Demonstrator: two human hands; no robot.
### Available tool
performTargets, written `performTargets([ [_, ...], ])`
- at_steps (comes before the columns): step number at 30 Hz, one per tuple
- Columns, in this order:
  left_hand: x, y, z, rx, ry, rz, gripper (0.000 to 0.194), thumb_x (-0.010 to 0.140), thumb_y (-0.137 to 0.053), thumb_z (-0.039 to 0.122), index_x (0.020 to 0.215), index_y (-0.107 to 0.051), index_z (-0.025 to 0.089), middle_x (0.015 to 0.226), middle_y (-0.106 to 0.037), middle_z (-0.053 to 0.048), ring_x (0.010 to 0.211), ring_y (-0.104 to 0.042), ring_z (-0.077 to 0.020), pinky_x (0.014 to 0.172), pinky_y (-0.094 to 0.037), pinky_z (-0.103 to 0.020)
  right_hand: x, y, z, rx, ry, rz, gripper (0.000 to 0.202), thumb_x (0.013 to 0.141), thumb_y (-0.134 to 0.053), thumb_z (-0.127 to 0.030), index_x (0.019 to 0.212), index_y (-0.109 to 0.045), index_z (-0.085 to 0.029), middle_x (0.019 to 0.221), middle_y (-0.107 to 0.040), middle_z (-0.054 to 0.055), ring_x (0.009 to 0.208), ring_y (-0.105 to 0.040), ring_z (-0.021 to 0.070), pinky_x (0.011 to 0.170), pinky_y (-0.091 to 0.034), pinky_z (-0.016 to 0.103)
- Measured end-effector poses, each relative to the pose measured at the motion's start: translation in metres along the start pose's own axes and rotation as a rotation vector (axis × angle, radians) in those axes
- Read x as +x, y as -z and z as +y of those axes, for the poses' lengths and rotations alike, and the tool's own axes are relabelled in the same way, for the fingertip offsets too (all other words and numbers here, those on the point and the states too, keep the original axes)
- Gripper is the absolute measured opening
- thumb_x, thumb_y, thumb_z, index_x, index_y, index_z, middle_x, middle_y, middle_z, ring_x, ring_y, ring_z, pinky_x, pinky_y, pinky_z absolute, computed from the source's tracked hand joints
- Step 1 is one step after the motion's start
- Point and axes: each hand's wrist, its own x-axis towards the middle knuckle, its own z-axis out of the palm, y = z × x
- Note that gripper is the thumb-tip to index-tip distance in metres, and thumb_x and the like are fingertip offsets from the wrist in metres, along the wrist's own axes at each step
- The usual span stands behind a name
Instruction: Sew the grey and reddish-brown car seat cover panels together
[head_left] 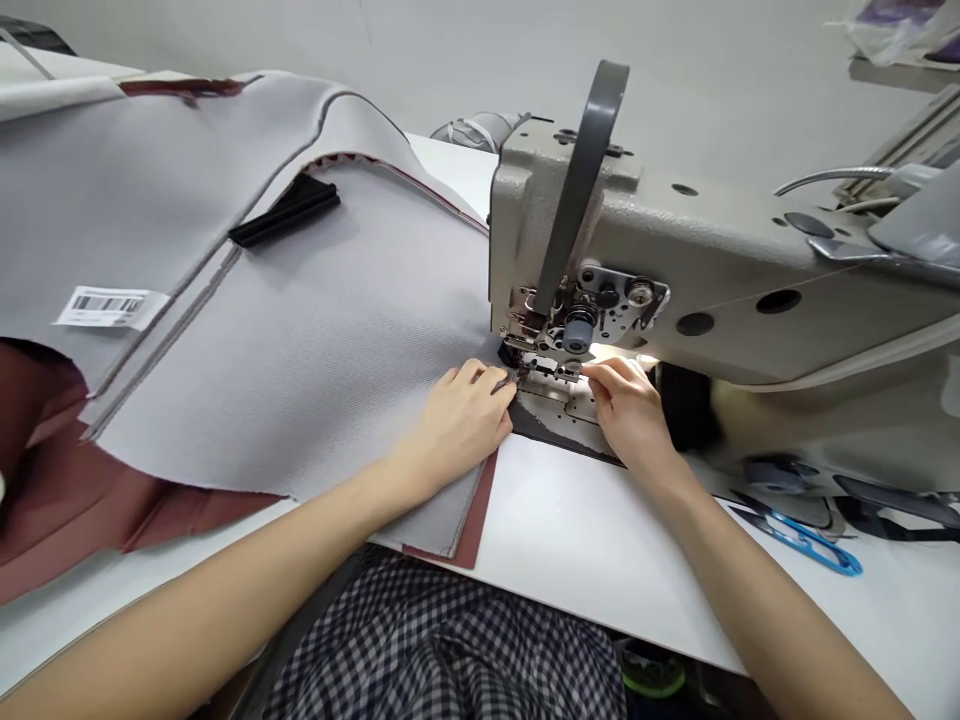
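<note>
A large grey fabric panel (322,330) with dark red material (477,515) under its edge lies left of a sewing machine (570,250). My left hand (466,425) rests on the panel's right edge beside the needle area, fingers bent and pressed together; whether they pinch the fabric is hidden. Right of the needle, my right hand (628,408) is closed in a pinch at the small metal part by the presser foot. What its fingertips hold is too small to make out. A lamp lights the spot behind that hand.
Blue-handled snips (814,545) lie on the white table (592,530) at the right. A black strip (289,215) and a barcode label (112,307) sit on the grey fabric. Dark red material (112,500) spreads at the lower left. Behind the machine lies a grey bundle (480,130).
</note>
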Motion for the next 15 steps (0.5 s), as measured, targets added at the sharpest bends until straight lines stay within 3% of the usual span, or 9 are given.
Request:
performTargets([
  [10,0.012,-0.003,-0.005,0.001,0.024,-0.011,0.020,0.092,-0.049,0.017,0.101,-0.067,0.015,0.118,-0.065,-0.010,0.108,-0.054,-0.0282,0.083,-0.047,-0.040,-0.002,0.001,0.000,-0.050,0.011,-0.008,0.032,0.093,-0.045,-0.009,0.096,-0.074,-0.023,0.094,-0.071,0.006,0.094,-0.062,0.0222,0.080,-0.051,0.035],
  [15,0.023,-0.002,-0.006,0.011,0.036,-0.063,0.020,0.092,-0.049,0.020,0.098,-0.068,0.015,0.112,-0.067,-0.009,0.106,-0.055,-0.0276,0.085,-0.048,-0.039,-0.004,0.004,-0.003,-0.202,0.005,-0.066,0.034,0.089,-0.048,-0.004,0.102,-0.073,-0.023,0.101,-0.073,0.004,0.096,-0.062,0.0235,0.083,-0.050,0.036],
])
